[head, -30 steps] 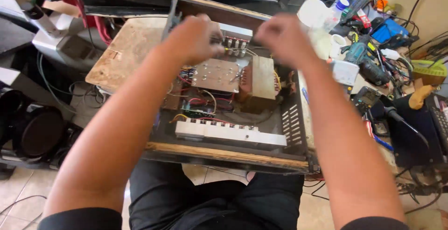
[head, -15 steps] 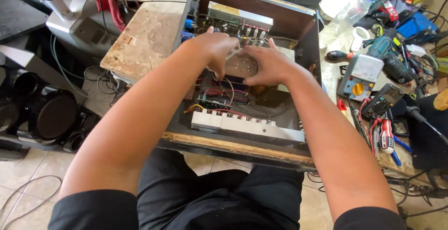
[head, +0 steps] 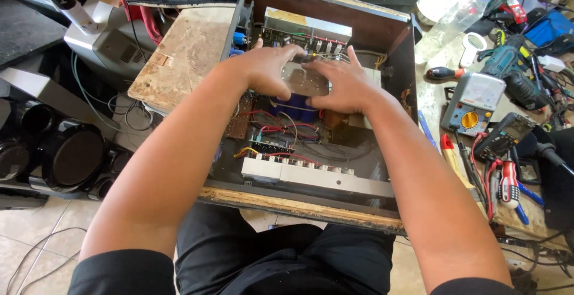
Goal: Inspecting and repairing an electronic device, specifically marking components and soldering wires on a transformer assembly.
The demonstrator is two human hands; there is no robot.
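Observation:
An open wooden case (head: 299, 206) holds amplifier electronics: circuit boards, red and yellow wires, and a long aluminium heat sink (head: 317, 176) along the front. Both my hands are inside it, over the middle. My left hand (head: 269, 70) and my right hand (head: 345, 84) grip a small grey metal plate (head: 305, 81) from either side, fingers curled over its edges. The plate sits just above blue capacitors (head: 296, 109). A second board with a row of parts (head: 311, 35) stands at the back wall.
Right of the case lie a multimeter (head: 475, 100), a green drill (head: 514, 73), a plastic bottle (head: 454, 20) and screwdrivers (head: 505, 181). A worn wooden board (head: 185, 49) lies at the left, with black speakers (head: 66, 157) on the floor below.
My hands came down from the case's rear edge to its middle and closed together on the metal plate. The view has moved closer over the case.

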